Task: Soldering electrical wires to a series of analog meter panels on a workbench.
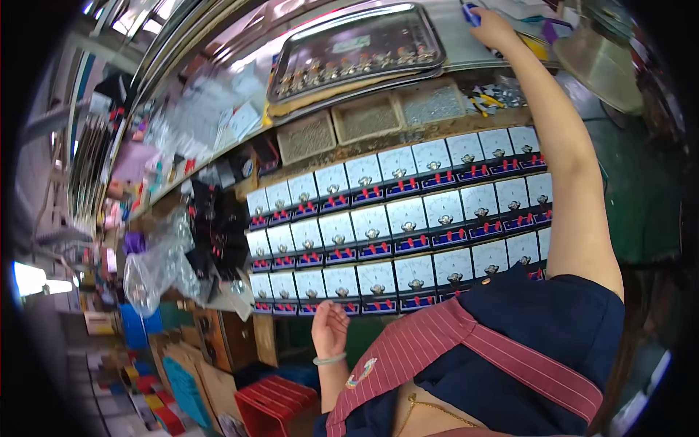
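Right hand pinches a small, light, stiff blue plastic piece at the bench's far edge; left hand hangs loosely curled, empty.

Workbench: you face a long cluttered bench whose worn top runs from upper left to right.
Shelf: a raised ledge behind it carries papers and clear bags.
Floor side: at your lower left stand cardboard boxes, a red plastic crate and a blue bin.
Light: a bright lamp or window glows at the far left; ceiling light strips shine above.
Right side: a dark green surface lies in shadow.
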